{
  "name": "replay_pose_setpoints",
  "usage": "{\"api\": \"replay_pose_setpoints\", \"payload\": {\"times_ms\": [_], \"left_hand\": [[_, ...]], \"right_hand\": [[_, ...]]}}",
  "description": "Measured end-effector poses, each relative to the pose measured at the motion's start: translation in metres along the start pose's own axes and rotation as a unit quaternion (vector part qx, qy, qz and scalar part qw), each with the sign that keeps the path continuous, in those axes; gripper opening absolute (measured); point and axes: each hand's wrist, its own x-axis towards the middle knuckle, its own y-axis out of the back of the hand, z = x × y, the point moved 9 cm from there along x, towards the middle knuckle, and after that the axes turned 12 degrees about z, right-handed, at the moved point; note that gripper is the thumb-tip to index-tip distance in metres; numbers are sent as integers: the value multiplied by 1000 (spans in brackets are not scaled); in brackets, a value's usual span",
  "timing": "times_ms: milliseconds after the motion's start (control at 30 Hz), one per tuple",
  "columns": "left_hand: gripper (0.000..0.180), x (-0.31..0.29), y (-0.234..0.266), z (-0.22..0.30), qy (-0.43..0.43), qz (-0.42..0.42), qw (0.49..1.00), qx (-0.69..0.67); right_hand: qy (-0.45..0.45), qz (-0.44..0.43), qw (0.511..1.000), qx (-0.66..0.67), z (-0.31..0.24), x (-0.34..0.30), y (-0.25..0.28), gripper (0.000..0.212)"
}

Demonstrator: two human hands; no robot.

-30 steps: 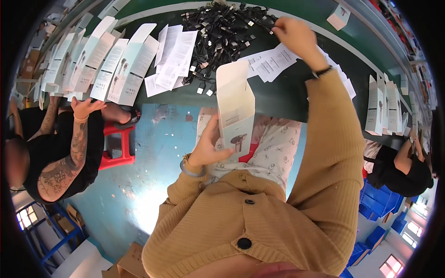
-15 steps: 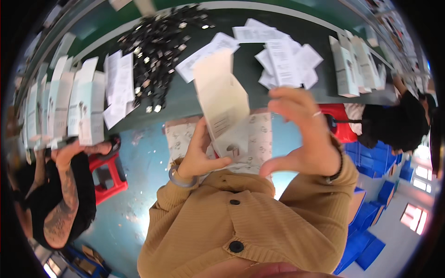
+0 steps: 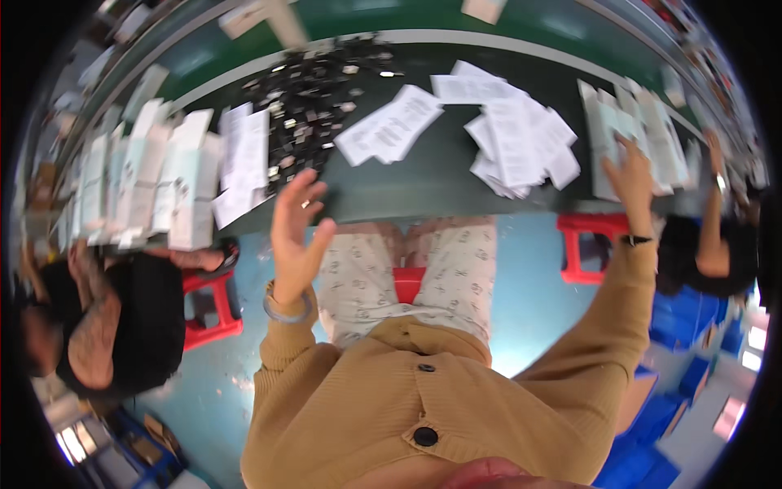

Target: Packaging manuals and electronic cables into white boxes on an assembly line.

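Now both hands are released: left hand (image 3: 297,232) raised, right hand (image 3: 631,175) on the boxes (image 3: 631,134).

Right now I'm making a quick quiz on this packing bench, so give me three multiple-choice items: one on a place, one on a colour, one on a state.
1. Where is the right hand?
A. on the row of white boxes at the right of the bench
B. in the lap
C. on the red stool

2. What colour is the jacket sleeve?
A. blue
B. tan
C. black

3. How is the left hand?
A. closed round a box
B. flat on the bench
C. raised, open and empty

Answers: 1 A, the right hand lies on the white boxes past the loose leaflets. 2 B, the sleeve is tan. 3 C, the left hand's fingers are spread in front of the bench edge, holding nothing.
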Motion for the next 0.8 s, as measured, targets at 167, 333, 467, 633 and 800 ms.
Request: {"api": "replay_pose_setpoints", "payload": {"times_ms": [167, 333, 467, 633, 800], "left_hand": [[57, 37, 132, 51, -193, 236, 828, 470], [68, 60, 172, 87, -268, 266, 636, 673], [85, 79, 211, 12, -107, 140, 593, 786], [75, 66, 221, 12, -117, 143, 633, 752], [73, 55, 198, 59, -175, 192, 756, 601]], "right_hand": [[-13, 83, 994, -68, -23, 24, 23, 46], [168, -11, 962, 214, -198, 9, 66, 55], [207, -127, 938, 245, -225, -23, 54, 62], [196, -122, 933, 275, -215, -21, 52, 36], [174, -79, 921, 339, -206, -19, 60, 19]]}}
